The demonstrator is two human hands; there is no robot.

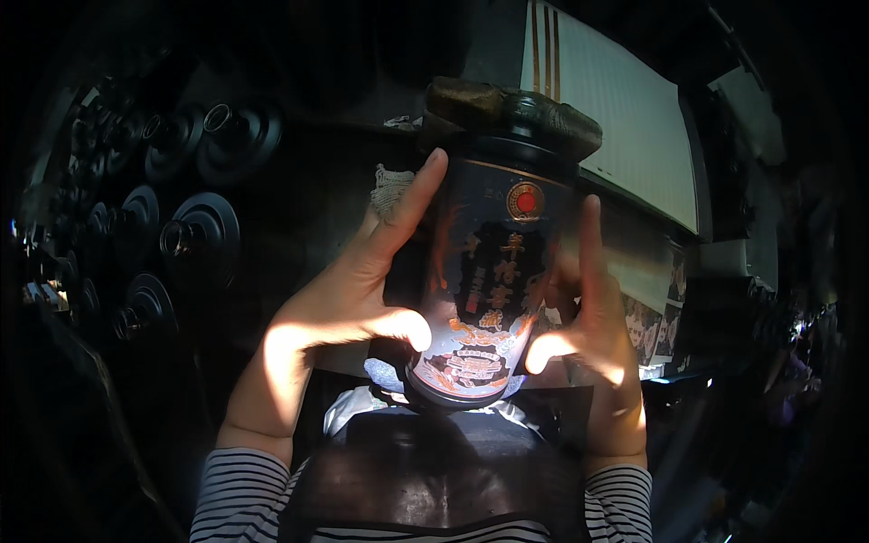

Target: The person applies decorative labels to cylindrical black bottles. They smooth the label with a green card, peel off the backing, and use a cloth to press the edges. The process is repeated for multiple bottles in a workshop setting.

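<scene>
A large dark jar [484, 281], with a black label carrying orange artwork and a red round emblem, is between my hands in front of my chest. Its narrower end points away from me and its bright base is toward my body. My left hand [371, 271] presses along its left side, thumb on the label near the base. On the right side my right hand [593, 303] does the same, thumb low and a finger pointing away. A knitted wrap [391, 190] shows beside my left index finger. Some fingers are hidden behind the jar.
Just beyond the jar's far end lies a brown padded block [466, 101]. Several black bottle-like pieces with wide round shoulders [204, 235] stand at the left. A ridged white panel with brown stripes [615, 113] fills the far right. Below it are printed pictures [647, 330].
</scene>
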